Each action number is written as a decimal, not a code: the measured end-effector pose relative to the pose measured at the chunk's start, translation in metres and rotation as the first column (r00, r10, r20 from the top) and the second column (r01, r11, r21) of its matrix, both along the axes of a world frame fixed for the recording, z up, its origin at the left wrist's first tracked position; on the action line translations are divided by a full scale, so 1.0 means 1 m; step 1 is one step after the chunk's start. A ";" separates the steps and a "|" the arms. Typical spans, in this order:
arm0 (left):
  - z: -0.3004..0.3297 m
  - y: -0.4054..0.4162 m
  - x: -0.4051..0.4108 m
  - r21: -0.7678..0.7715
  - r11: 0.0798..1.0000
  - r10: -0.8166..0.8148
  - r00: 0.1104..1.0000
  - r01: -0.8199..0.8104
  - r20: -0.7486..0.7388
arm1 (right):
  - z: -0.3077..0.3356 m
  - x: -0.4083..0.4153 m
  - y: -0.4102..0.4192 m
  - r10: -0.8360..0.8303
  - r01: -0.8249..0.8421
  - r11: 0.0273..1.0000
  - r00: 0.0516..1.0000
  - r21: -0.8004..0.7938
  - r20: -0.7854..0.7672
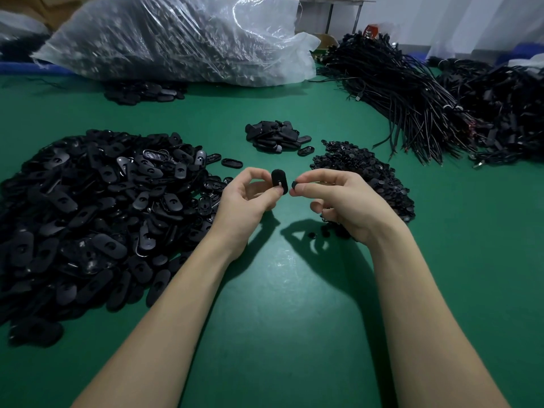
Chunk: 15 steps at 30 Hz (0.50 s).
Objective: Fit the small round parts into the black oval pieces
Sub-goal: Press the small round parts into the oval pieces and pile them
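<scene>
Beside both hands, black part heaps [97, 213] crowd the green table [288, 319].

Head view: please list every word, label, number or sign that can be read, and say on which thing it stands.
No text can be read.
Red packet at the far edge: it may carry print, too blurred to read.
Oval piece in the left hand, round part in the right hand: no marking shows.
Clear bag and cables: no label shows.

Dim, cool overhead light w/ soft glare on the green tabletop [282, 290]. Hard hand shadows fall toward viewer. Clear plastic bag [176, 36] glints. Wide-angle bends edges; corners darker, background slightly soft.
</scene>
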<state>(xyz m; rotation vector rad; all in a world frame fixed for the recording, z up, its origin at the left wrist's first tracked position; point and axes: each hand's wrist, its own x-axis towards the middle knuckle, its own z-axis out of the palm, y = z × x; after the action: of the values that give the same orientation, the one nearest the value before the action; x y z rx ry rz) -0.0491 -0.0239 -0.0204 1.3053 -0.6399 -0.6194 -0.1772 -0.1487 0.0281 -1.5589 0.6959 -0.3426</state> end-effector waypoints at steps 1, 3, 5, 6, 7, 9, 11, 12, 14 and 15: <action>0.000 0.001 0.001 -0.007 1.000 -0.016 1.000 0.016 -0.009 | 0.000 0.000 0.000 0.003 -0.003 1.000 1.000 0.016 0.006; 0.000 0.002 0.001 -0.018 0.999 -0.030 1.000 0.030 -0.004 | -0.001 0.001 0.001 0.005 -0.006 0.999 1.000 0.048 0.018; 0.000 0.002 0.000 -0.035 0.999 -0.022 0.999 0.021 -0.024 | -0.002 0.002 0.000 -0.006 0.004 0.997 1.000 0.075 0.028; 0.001 0.001 0.000 -0.044 0.999 -0.018 0.999 0.016 -0.047 | -0.003 0.003 0.000 -0.019 0.016 0.996 0.999 0.089 0.034; 0.001 0.001 0.000 -0.053 0.998 -0.018 0.997 0.014 -0.076 | -0.003 0.004 0.000 -0.032 0.027 0.994 0.999 0.105 0.043; 0.000 0.000 0.000 -0.068 0.998 -0.024 0.993 0.016 -0.114 | -0.004 0.005 0.000 -0.043 0.035 0.991 0.997 0.127 0.060; 0.000 -0.001 -0.001 -0.078 0.997 -0.036 0.993 0.027 -0.114 | -0.004 0.004 0.000 -0.036 0.030 0.994 0.998 0.109 0.058; 0.000 -0.002 -0.001 -0.084 0.996 -0.040 0.993 0.031 -0.108 | -0.003 0.004 0.000 -0.037 0.032 0.995 0.998 0.095 0.053; 0.000 -0.002 -0.002 -0.085 0.996 -0.030 0.996 0.023 -0.085 | -0.003 0.003 0.001 -0.055 0.051 0.996 0.997 0.077 0.048; -0.001 -0.002 -0.002 -0.078 0.997 -0.018 0.998 0.013 -0.064 | -0.002 0.003 0.001 -0.066 0.062 0.996 0.997 0.070 0.049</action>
<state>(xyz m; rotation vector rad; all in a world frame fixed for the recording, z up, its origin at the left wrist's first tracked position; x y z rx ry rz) -0.0509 -0.0254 -0.0210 1.2041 -0.6159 -0.6412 -0.1742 -0.1482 0.0263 -1.4600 0.7119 -0.4011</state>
